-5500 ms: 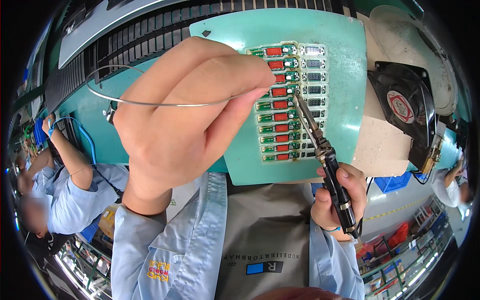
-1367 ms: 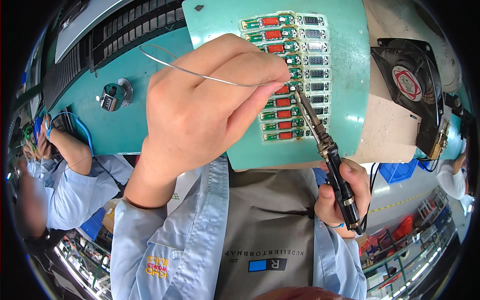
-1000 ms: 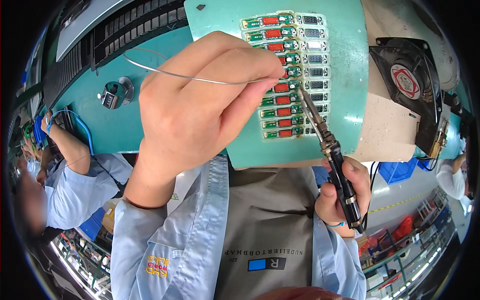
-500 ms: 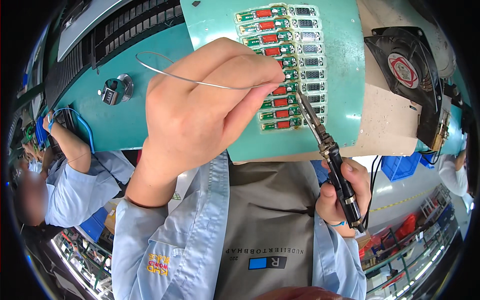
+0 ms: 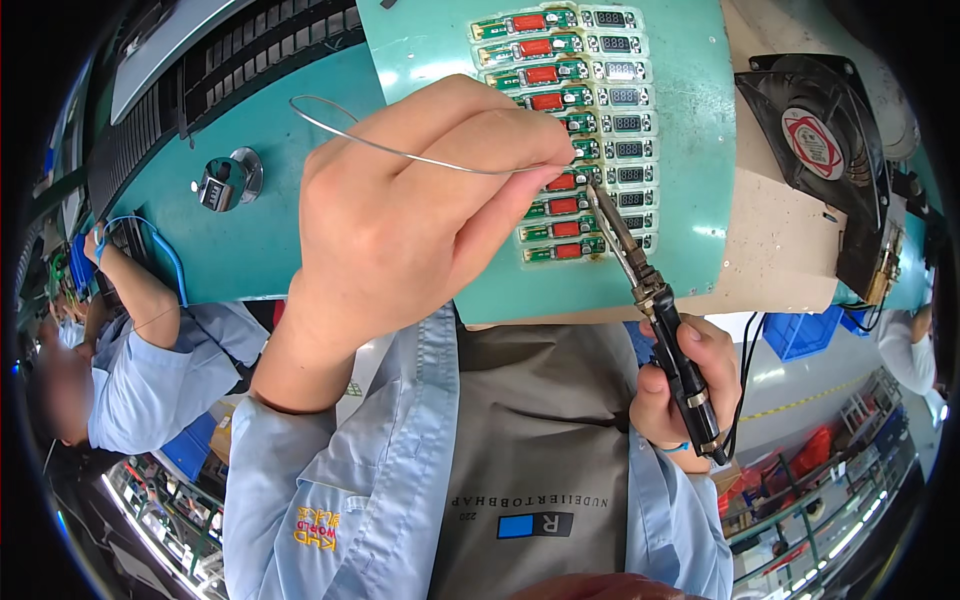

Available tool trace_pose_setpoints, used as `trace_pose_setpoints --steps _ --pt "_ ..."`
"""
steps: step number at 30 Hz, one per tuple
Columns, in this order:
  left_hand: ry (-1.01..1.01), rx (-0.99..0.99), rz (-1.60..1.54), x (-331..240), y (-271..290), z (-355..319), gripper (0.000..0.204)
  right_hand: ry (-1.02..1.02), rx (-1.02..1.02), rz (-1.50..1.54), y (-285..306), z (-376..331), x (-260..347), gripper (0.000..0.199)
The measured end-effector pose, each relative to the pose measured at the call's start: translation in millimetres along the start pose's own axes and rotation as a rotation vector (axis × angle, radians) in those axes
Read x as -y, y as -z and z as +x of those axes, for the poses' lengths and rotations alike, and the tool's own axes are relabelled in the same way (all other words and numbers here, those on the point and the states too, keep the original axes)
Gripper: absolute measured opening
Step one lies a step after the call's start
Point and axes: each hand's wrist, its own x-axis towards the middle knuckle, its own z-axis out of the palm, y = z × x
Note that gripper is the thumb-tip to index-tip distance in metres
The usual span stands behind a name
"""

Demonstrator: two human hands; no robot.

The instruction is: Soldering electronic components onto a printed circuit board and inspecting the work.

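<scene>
Thumb and forefinger of my left hand [image 5: 420, 215] pinch a thin solder wire [image 5: 430, 161], whose free length loops back over the knuckles. My right hand [image 5: 690, 385] is wrapped round the black handle of a soldering iron [image 5: 675, 345]. The iron's tip rests at or just over a small green circuit board with a red part [image 5: 562, 205], close beside the pinching fingers; whether it touches cannot be made out. Several such boards, each paired with a small display module [image 5: 628, 150], sit in a column on a green panel [image 5: 690, 120]. My left hand covers part of some boards.
A black fan [image 5: 815, 150] stands to the right of the panel. On the green bench at left is a small metal tally counter [image 5: 222, 185], with a black slatted strip [image 5: 270, 60] behind it. Another person [image 5: 150, 370] sits at the left. Blue bins [image 5: 800, 333] are at lower right.
The iron's tip has shifted slightly left. My left hand and the solder wire have moved a little to the right, and the panel has shifted very slightly.
</scene>
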Motion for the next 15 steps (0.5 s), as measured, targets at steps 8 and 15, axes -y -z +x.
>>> trace_pose_setpoints --steps 8,15 --pt "-0.003 0.003 -0.005 1.5 -3.8 2.0 0.017 -0.005 -0.005 -0.004 0.4 -0.3 0.3 0.04" --pt "-0.019 -0.032 0.002 2.4 -1.7 2.8 0.017 0.01 -0.012 -0.009 -0.1 -0.5 -0.6 0.043"
